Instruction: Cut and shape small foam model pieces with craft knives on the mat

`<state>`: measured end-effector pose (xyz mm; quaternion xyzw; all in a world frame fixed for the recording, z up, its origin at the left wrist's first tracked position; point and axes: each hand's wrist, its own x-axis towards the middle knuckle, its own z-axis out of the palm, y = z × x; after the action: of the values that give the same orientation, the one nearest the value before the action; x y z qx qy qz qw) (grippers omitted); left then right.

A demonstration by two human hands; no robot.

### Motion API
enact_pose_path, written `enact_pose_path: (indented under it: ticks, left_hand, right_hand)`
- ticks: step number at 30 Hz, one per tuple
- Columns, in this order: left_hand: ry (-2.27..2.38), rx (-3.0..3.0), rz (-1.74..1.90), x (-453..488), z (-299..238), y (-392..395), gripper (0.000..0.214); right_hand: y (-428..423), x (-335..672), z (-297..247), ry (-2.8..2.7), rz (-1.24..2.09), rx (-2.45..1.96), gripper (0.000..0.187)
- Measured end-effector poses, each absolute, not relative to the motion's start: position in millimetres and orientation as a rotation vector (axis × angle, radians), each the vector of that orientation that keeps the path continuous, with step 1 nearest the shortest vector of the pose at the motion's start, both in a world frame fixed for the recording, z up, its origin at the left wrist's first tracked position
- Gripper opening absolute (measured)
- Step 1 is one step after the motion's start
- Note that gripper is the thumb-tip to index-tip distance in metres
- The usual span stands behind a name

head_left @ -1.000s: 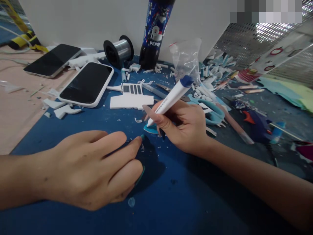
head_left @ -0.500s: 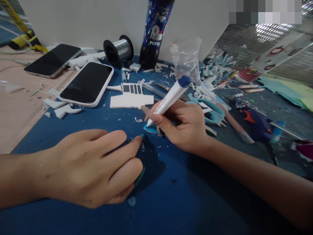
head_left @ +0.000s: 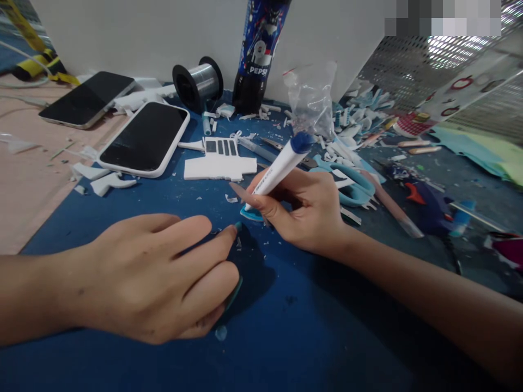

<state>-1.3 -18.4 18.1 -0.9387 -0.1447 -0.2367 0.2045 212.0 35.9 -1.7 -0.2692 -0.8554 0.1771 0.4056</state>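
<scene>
My right hand (head_left: 304, 209) is wrapped round a white marker (head_left: 280, 170) with a blue end, held tilted. Its tip rests at a small bright-blue piece (head_left: 252, 213) on the blue mat, partly hidden by my fingers. Nearer to me and to the left, my left hand (head_left: 167, 277) lies back up with curled fingers. Teal shows at its index fingertip and beneath the lower fingers; whether that is nails or something held cannot be made out. Just beyond the hands are a white cut foam shape (head_left: 220, 169) and a small white piece with dark stripes (head_left: 220, 146).
Two phones (head_left: 145, 139) lie at the left, by a wire spool (head_left: 198, 84). A Pepsi bottle (head_left: 259, 60) and a clear plastic bag (head_left: 312, 100) stand behind. On the right are light-blue scissors (head_left: 353, 185), a glue gun (head_left: 429, 204) and foam scraps (head_left: 363, 109).
The marker and the fingers of my right hand have shifted slightly, the marker's blue end moving a little left and down. My left hand has hardly moved.
</scene>
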Motion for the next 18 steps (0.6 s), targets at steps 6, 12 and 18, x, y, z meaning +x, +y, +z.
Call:
enact_pose_path:
  ticks: [6, 12, 18]
  left_hand:
    - [-0.426, -2.621, -0.637, -2.7, 14.5, -19.6, 0.019]
    - [-0.363, -2.631, -0.648, -1.9, 18.0, -16.2, 0.02]
    - [-0.678, -2.848, -1.111, -5.1, 16.7, -14.5, 0.026]
  right_hand:
    - [38.3, 210.9, -0.7, -2.174, 0.48, -0.626, 0.016]
    - [39.3, 209.4, -0.8, -2.182, 0.532, -0.653, 0.016]
    - [35.9, 209.0, 0.1, -2.088, 0.595, -0.63, 0.011]
